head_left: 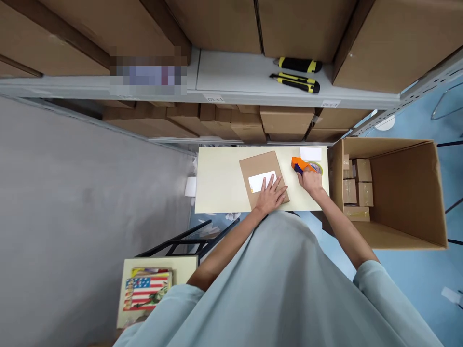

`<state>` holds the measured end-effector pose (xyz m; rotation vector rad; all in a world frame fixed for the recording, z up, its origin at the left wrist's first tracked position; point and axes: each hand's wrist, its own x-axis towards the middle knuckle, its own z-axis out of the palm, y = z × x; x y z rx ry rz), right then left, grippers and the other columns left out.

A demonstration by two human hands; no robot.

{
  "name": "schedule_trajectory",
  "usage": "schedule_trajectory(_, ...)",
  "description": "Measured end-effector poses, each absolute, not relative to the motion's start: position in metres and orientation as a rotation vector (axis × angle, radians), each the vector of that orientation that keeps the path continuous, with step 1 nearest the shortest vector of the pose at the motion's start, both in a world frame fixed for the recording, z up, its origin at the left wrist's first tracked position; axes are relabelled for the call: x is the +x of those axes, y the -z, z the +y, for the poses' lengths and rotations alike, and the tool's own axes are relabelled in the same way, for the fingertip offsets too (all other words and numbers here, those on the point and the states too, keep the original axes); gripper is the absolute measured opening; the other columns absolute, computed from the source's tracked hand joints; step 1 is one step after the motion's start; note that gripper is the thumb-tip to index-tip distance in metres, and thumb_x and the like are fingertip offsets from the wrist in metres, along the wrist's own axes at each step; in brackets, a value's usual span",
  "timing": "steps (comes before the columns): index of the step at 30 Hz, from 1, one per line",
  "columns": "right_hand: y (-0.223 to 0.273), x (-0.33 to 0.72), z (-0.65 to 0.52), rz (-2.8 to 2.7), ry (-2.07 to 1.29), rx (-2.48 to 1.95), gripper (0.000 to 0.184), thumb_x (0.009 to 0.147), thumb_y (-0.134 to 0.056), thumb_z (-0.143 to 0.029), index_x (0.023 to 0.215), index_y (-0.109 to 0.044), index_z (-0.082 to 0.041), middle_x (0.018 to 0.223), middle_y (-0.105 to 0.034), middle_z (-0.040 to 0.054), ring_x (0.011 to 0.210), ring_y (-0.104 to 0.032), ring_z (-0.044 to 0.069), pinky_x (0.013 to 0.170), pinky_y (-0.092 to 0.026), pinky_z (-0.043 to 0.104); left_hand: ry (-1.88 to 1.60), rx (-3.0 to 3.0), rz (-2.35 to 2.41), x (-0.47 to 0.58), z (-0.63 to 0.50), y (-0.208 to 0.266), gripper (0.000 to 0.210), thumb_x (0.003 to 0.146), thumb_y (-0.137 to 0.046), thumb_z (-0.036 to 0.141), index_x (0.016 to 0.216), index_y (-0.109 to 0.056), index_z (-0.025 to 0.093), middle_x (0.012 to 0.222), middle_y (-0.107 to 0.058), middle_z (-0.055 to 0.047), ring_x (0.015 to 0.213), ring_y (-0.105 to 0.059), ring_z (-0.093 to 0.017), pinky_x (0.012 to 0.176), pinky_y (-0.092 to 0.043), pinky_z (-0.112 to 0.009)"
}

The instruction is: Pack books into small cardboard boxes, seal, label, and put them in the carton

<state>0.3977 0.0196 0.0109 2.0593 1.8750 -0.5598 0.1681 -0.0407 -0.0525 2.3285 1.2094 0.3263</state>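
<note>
Near the centre of the frame, a flat brown package lay at a slant on the pale tabletop, its lower edge close to the tabletop's near edge. The left hand rested palm down on it, its grip spread flat and clasping nothing, some fingers over the white label. Just right of centre, the right hand had its grip closed around an orange and blue tape dispenser, below white paper at the tabletop's upper right corner. A narrow strip of surface separated package from dispenser, while a wider stretch ran to the tabletop's left edge. At the frame's right, an open carton holding small boxes bounded the right edge; across the top, a shelf carried two knives.
</note>
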Motion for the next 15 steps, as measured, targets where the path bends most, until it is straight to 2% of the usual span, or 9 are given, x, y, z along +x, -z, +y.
schedule_trajectory(3,-0.046,0.391,0.032,1.925,0.513,2.07,0.061,0.114,-0.033,-0.05,0.14,-0.054,0.001,0.109,-0.077,0.0302,0.102,-0.079,0.04,0.083,-0.058,0.042,-0.429,2.239,1.235,0.167,-0.034,0.042,0.049,0.108,-0.054,0.036,0.155,-0.063,0.025,0.174,-0.045,-0.012,0.169,-0.026,-0.037,0.136,-0.018,-0.07)
schedule_trajectory(6,-0.085,0.369,0.047,1.944,0.447,2.137,0.061,0.113,-0.035,-0.055,0.139,-0.054,-0.003,0.107,-0.079,0.026,0.099,-0.079,0.039,0.079,-0.057,0.04,-0.631,2.187,1.223,0.162,-0.01,0.017,0.053,0.11,-0.051,0.035,0.161,-0.055,0.025,0.173,-0.046,-0.012,0.166,-0.035,-0.033,0.135,-0.029,-0.063)
schedule_trajectory(11,-0.149,0.312,0.095,2.093,0.376,2.188,0.051,0.109,-0.042,-0.045,0.142,-0.053,-0.008,0.112,-0.079,0.0222,0.099,-0.079,0.037,0.08,-0.056,0.039,-1.034,2.29,1.159,0.136,0.062,-0.048,0.06,0.11,-0.051,0.033,0.168,-0.043,0.023,0.172,-0.048,-0.014,0.164,-0.038,-0.03,0.134,-0.035,-0.056)
schedule_trajectory(15,-0.191,0.273,0.15,2.301,0.388,2.134,0.057,0.107,-0.047,-0.039,0.15,-0.045,-0.002,0.116,-0.078,0.0254,0.104,-0.077,0.039,0.084,-0.057,0.041,-1.214,2.329,1.194,0.101,0.121,-0.096,0.06,0.11,-0.048,0.032,0.168,-0.041,0.02,0.17,-0.048,-0.016,0.161,-0.043,-0.03,0.131,-0.04,-0.053)
